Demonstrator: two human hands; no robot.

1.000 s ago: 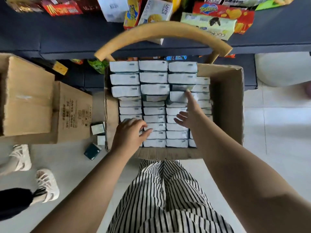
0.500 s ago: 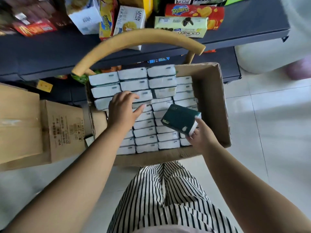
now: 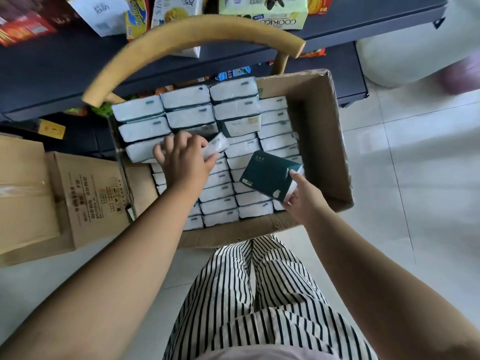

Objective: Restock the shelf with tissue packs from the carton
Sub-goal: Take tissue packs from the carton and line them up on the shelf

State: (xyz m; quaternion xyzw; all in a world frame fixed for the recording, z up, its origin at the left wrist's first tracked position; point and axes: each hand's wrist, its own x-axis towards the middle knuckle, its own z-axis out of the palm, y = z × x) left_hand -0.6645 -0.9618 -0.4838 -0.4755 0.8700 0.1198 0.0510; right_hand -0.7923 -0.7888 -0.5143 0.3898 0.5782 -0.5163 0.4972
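An open cardboard carton (image 3: 324, 141) sits on a chair in front of me, filled with rows of white-edged tissue packs (image 3: 187, 100). My right hand (image 3: 304, 198) holds a dark green tissue pack (image 3: 267, 175) by its lower right corner, lifted above the carton's right side. My left hand (image 3: 181, 159) is down in the carton's middle, fingers curled round a white pack (image 3: 217, 146) that is tilted up out of its row. The dark shelf (image 3: 65, 66) runs across the top, its upper level carrying snack boxes.
The chair's curved wooden backrest (image 3: 192, 32) arches between the carton and the shelf. Closed cardboard boxes (image 3: 85, 196) stand on the floor at the left. Cookie and snack boxes (image 3: 262, 11) lie on the shelf. White tiled floor (image 3: 415, 178) lies to the right.
My right hand pulled a green pack out of the carton and lifted it. My left hand moved from the near rows to the middle and took hold of a white pack, now tilted up.
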